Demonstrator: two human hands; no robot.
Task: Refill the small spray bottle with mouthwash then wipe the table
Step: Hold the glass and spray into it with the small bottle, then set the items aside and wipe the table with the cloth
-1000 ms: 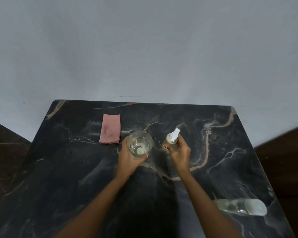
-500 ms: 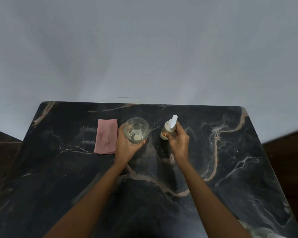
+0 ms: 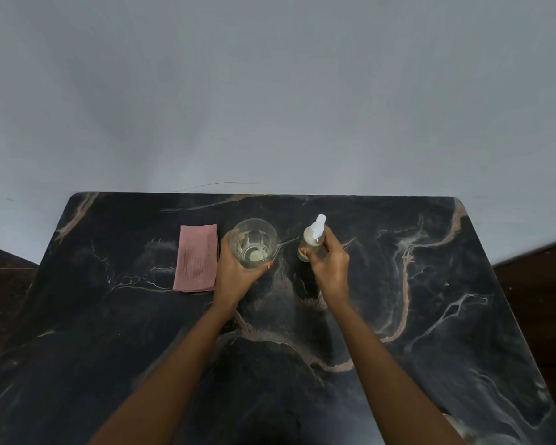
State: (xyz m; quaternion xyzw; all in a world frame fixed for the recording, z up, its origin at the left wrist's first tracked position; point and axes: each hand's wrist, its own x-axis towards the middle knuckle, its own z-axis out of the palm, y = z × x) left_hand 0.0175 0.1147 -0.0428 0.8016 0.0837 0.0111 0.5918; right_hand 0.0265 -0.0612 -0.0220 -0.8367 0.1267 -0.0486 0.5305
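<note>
A clear drinking glass (image 3: 254, 242) with a little liquid in its bottom stands on the black marble table (image 3: 430, 316); my left hand (image 3: 235, 274) grips its near side. To its right stands the small spray bottle (image 3: 312, 240), pale and clear with a white nozzle on top. My right hand (image 3: 329, 264) holds that bottle by its body, thumb on the left and fingers round the right. A folded pink cloth (image 3: 196, 256) lies flat just left of the glass, close to my left hand.
A grey wall rises directly behind the table's far edge. Dark floor shows past both side edges. At the bottom right corner a pale, blurred clear object (image 3: 463, 431) is barely visible on the table.
Both hands have carried the glass and the spray bottle farther from me toward the far edge, beside the cloth. The view tilted up, so the clear bottle at the near right has almost left the frame.
</note>
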